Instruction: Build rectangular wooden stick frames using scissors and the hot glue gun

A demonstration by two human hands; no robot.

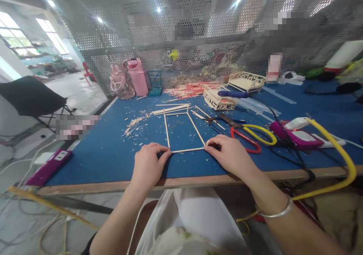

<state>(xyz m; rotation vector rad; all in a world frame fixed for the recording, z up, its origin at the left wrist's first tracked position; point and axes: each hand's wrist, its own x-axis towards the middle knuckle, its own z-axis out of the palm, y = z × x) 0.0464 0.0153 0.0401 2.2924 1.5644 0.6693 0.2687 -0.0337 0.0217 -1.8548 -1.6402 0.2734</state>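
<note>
A thin wooden stick frame (pixel 184 132), a rectangle of light sticks, lies flat on the blue table mat (pixel 107 149). My left hand (pixel 149 164) has its fingers curled, pinching the frame's near left corner. My right hand (pixel 229 155) is closed in a pinch on the near right corner. The near stick of the frame runs between the two hands. A silver bangle (pixel 276 211) is on my right wrist.
Red and yellow-handled pliers (pixel 249 134), loose sticks (pixel 172 109) and wood shavings (pixel 136 122) lie beyond the frame. Finished stick models (pixel 221 98) stand further back. A pink glue gun (pixel 297 136) with a yellow cable (pixel 344 156) lies right. Pink bottles (pixel 137 77) stand by the mesh screen.
</note>
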